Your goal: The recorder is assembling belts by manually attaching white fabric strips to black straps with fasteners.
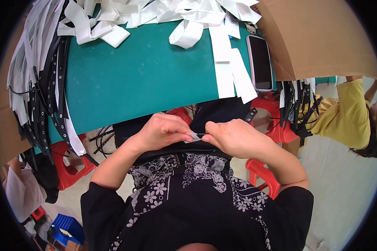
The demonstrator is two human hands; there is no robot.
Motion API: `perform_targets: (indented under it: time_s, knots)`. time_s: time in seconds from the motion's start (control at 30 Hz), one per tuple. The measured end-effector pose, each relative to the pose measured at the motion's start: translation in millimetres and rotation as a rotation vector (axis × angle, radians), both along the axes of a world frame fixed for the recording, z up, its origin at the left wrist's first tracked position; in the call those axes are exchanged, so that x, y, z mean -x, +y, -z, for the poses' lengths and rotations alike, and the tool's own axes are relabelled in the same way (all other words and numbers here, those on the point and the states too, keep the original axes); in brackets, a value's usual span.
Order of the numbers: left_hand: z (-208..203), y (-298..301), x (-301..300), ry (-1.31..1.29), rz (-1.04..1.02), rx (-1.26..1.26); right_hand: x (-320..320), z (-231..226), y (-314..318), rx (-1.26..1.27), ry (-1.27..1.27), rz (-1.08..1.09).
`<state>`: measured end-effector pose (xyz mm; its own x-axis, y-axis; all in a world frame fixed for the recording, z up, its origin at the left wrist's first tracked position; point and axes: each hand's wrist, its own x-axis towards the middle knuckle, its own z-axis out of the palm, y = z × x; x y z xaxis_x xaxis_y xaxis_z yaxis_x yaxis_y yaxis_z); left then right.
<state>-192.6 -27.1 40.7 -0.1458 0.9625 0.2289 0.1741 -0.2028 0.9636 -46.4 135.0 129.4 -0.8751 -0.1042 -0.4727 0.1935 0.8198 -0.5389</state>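
White strip (193,136) mostly hidden between left hand (162,131) and right hand (234,137).

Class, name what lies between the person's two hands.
In the head view, a small white strip spans the gap between the left hand and right hand; both pinch it.

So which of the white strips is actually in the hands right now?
The small white strip pinched between the left hand and right hand, over the lap. The other white strips lie loose on the green table.
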Motion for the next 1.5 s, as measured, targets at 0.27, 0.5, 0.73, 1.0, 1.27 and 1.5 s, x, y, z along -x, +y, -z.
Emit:
perform_targets:
  time_s: [0.27, 0.5, 0.73, 1.0, 1.27, 1.5]
  knots:
    - [-22.6, 23.9, -17.1, 0.310, 0.039, 0.269, 5.2, 13.2, 0.5, -0.058, -0.155, -0.049]
    - [-21.5, 19.4, -17.0, 0.252, -0.007, 0.248, 4.7, 22.5, 34.7, 0.266, -0.232, -0.027]
    - [-4.4, 4.0, -11.1, -0.044, -0.087, 0.518, -40.8, -20.2, 70.1, 0.098, 0.005, 0.200]
    - [-31.0, 40.1, -32.5, -0.367, -0.075, 0.387, -0.6, -41.9, 16.3, -0.066, 0.120, 0.177]
    - [-22.4, 21.3, -3.8, -0.306, -0.196, 0.379, -84.2, 0.2, 97.6, 0.390, -0.063, 0.524]
    - [-29.0, 40.9, -36.0, -0.368, -0.066, 0.254, -28.6, -127.1, 38.3, -0.358, 0.127, 0.163]
